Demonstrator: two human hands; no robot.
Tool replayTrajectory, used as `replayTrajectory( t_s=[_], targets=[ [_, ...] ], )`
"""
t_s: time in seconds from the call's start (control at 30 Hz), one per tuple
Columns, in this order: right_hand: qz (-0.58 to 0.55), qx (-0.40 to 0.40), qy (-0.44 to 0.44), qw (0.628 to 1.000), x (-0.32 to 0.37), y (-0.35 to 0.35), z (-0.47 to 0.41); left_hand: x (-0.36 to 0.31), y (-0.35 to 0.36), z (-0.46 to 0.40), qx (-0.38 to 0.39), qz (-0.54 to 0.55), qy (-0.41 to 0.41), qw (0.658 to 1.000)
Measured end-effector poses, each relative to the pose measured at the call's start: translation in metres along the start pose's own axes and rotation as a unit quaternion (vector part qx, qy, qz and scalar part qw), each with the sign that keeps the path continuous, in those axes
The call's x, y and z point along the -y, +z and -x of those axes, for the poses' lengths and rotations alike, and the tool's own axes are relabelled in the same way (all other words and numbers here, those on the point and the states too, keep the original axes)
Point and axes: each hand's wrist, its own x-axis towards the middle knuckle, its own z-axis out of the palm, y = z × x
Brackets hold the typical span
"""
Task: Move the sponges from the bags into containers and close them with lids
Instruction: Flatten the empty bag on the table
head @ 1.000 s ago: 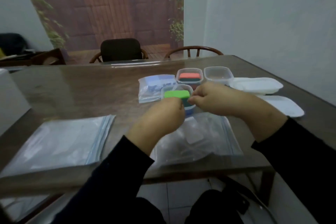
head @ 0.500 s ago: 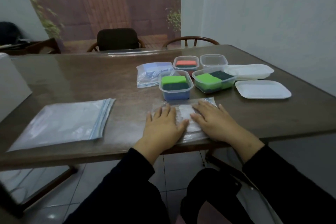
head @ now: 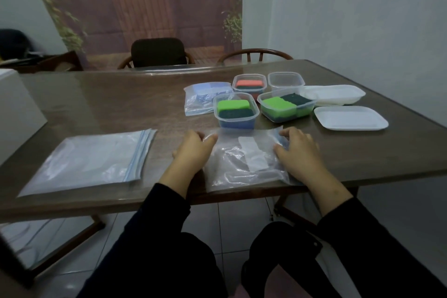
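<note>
Two hands on one empty bag point(head: 244, 159): my left hand point(head: 193, 150) pinches its left edge with thumb and curled fingers, my right hand point(head: 298, 152) grips the right edge the same way, fingers bent over the blue zip strip. The bag lies flat at the near table edge, part of it hanging just over the lip, so a careless tug could slide it to the floor.

Sponges sit just beyond it. One green sponge point(head: 233, 106) tops the near tub point(head: 236, 113), a green pair fills the tub to the right point(head: 286, 106), a red one point(head: 249, 83) lies in the back tub, and the last tub point(head: 285, 81) looks empty. No tub is closed yet.

Risk, as I judge it: the near tub is almost touching the bag's far edge, so lifting the bag forward could knock it. One full bag point(head: 205, 99) waits further back to the left. The lids point(head: 350, 118) rest to the right; the green stack rides high and may keep a lid from snapping. The bag pile point(head: 92, 157) sits clear at my left.
</note>
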Motion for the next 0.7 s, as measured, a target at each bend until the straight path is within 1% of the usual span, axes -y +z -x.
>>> replayTrajectory(
  t_s=[0.03, 0.07, 0.13, 0.23, 0.3, 0.37, 0.43, 0.47, 0.5, 0.53, 0.6, 0.63, 0.7],
  targets=[
    [-0.022, 0.000, -0.011, 1.000, -0.001, 0.000, 0.001, 0.000, 0.000, 0.001, 0.005, 0.070, -0.006, 0.998],
    [-0.059, 0.001, -0.018, 0.998, -0.002, 0.000, 0.001, -0.001, 0.001, 0.003, 0.005, 0.115, -0.008, 0.993],
    [-0.167, 0.016, -0.020, 0.986, -0.003, 0.000, 0.003, -0.002, 0.001, 0.008, -0.016, 0.174, -0.001, 0.985],
    [-0.298, 0.013, -0.035, 0.954, -0.004, -0.001, 0.005, -0.001, -0.002, 0.017, -0.073, 0.264, 0.078, 0.959],
    [-0.367, -0.008, -0.033, 0.930, -0.003, -0.001, 0.006, -0.003, -0.010, 0.024, -0.093, 0.299, 0.147, 0.938],
    [-0.417, -0.014, -0.010, 0.909, 0.001, -0.002, 0.004, -0.013, -0.022, 0.029, -0.104, 0.331, 0.207, 0.915],
    [-0.460, 0.011, 0.031, 0.887, 0.010, -0.006, -0.001, -0.024, -0.036, 0.030, -0.108, 0.353, 0.246, 0.896],
    [-0.489, 0.036, 0.051, 0.870, 0.015, -0.010, -0.002, -0.029, -0.041, 0.028, -0.104, 0.365, 0.257, 0.889],
    [-0.515, 0.062, 0.058, 0.853, 0.021, -0.014, -0.004, -0.033, -0.045, 0.026, -0.102, 0.375, 0.268, 0.881],
    [-0.528, 0.080, 0.050, 0.844, 0.026, -0.019, -0.005, -0.036, -0.048, 0.023, -0.107, 0.380, 0.278, 0.876],
    [-0.513, 0.074, 0.021, 0.855, 0.037, -0.025, -0.008, -0.040, -0.050, 0.016, -0.114, 0.389, 0.281, 0.870],
    [-0.505, 0.046, 0.016, 0.862, 0.041, -0.027, -0.010, -0.040, -0.050, 0.012, -0.105, 0.395, 0.267, 0.873],
    [-0.498, -0.021, 0.018, 0.867, 0.046, -0.025, -0.016, -0.038, -0.046, 0.006, -0.065, 0.399, 0.204, 0.891]
  ],
)
